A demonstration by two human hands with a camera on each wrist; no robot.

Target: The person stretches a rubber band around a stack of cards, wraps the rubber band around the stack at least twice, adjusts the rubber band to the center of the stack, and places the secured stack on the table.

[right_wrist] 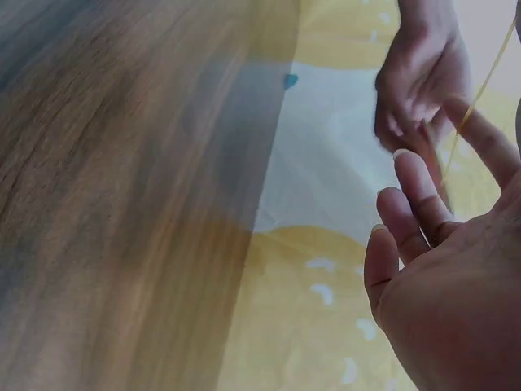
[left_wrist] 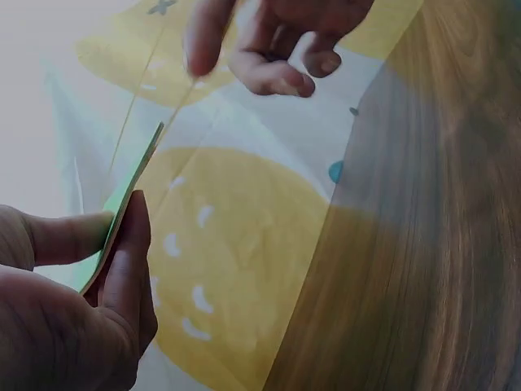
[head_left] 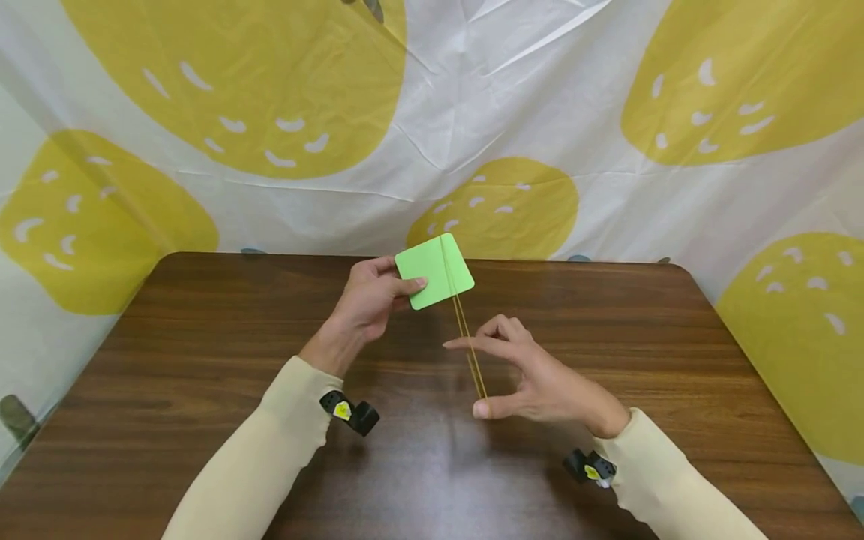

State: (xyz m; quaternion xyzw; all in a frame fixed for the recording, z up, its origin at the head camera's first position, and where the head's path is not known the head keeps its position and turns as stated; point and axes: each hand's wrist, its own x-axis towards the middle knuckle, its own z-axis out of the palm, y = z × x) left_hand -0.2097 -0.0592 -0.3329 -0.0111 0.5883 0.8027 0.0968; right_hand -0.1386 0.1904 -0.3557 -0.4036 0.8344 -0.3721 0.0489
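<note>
In the head view my left hand (head_left: 367,301) pinches a light green square card (head_left: 427,264) with rounded corners, thumb on its front face and fingers behind. The card is tilted and held up over the far part of the table. A thin yellow rubber band (head_left: 461,322) runs across the card's right part and stretches down in two strands to the thumb of my right hand (head_left: 547,375). That hand is spread, with its thumb and index finger extended and the index finger crossing the strands. In the left wrist view the card (left_wrist: 130,191) appears nearly edge-on.
Below both hands lies a dark brown wooden table (head_left: 169,390) with rounded far corners. A white cloth (head_left: 466,97) with large yellow fruit shapes hangs behind it and along the sides. Black wrist cameras sit over both cream sleeves (head_left: 270,427).
</note>
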